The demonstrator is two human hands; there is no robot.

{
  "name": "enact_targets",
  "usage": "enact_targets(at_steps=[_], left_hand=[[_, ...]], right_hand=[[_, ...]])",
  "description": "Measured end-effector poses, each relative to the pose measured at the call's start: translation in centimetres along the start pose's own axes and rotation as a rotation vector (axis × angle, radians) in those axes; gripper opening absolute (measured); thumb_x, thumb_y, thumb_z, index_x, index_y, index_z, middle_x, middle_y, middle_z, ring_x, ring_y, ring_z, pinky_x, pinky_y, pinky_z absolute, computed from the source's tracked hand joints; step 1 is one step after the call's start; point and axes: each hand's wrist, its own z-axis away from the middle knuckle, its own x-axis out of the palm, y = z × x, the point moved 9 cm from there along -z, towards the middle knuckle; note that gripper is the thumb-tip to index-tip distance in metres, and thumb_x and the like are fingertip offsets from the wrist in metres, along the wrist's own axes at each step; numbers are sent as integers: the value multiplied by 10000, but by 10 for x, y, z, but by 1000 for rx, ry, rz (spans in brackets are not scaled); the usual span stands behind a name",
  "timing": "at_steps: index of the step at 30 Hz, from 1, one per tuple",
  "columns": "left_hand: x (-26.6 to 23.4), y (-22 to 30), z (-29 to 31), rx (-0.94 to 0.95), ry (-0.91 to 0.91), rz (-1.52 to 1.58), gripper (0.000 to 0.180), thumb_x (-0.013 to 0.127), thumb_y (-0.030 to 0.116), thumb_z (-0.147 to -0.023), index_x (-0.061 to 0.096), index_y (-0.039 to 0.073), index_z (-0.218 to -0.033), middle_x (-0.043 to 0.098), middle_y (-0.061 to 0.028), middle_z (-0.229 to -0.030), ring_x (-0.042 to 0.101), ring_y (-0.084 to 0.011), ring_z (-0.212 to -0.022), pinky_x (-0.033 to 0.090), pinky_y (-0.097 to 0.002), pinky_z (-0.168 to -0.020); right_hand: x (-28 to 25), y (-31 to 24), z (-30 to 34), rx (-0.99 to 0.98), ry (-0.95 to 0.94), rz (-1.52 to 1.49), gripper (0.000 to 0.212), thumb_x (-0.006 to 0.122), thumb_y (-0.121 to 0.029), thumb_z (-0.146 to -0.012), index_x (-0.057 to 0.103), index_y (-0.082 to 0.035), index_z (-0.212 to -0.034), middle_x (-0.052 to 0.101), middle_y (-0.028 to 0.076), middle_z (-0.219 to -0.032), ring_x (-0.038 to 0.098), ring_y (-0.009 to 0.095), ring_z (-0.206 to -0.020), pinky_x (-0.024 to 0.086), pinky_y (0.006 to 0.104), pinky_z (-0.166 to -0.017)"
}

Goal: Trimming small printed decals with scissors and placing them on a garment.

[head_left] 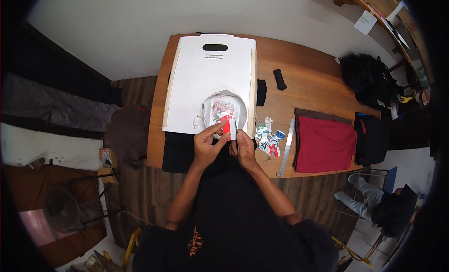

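Between both hands is a small, flat red-and-white rectangular piece point(227, 128), perhaps a sticker or label. My left hand point(207, 145) pinches its left side, with the index finger stretched along its upper edge. The fingers of my right hand point(245, 150) are closed on its lower right side. Just beyond the hands lies a round white container point(243, 111) holding crumpled, colourful printed scraps. It rests on a large white board point(196, 85) with an oval handle slot. Right of my right hand sits a pile of colourful cut-out pieces point(267, 142).
A metal ruler point(288, 145) lies beside folded red cloth point(325, 145) and dark cloth point(371, 140). A black rolled item point(279, 79) and a black bag point(369, 78) are farther back on the wooden table point(306, 78). A person point(393, 211) sits at the right; a fan point(61, 207) stands lower left.
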Motion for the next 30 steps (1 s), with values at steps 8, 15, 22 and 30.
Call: enact_targets(at_steps=[8,15,22,30], left_hand=[[-6,-6,-3,-55,59,70,453,673,-114,-882,564,-107,-1322,700,-126,-1052,652,-108,-942,521,-250,-877],[-12,-7,-5,-88,117,66,465,666,-109,-894,536,-120,-1339,710,-132,-1027,664,-109,-934,530,-253,-876],[-10,-1,-8,-43,102,33,478,673,-108,-891,528,-122,-1345,709,-120,-1006,662,-104,-923,527,-241,-873],[-9,-4,-5,-76,91,51,479,670,-112,-889,529,-119,-1347,708,-118,-1003,657,-101,-930,518,-238,-870]], right_hand=[[-3,0,2,15,4,-15,363,355,-367,-1100,507,-56,-990,363,-33,-563,314,60,-456,299,228,-461],[2,11,10,59,-60,0,368,353,-380,-1099,499,-58,-993,368,-29,-573,319,61,-467,315,232,-476],[6,9,9,62,-65,11,385,350,-394,-1098,498,-56,-986,371,-27,-574,324,60,-469,319,231,-477],[6,6,8,38,-64,-5,376,354,-386,-1098,496,-59,-981,375,-26,-571,317,60,-461,309,228,-468]])
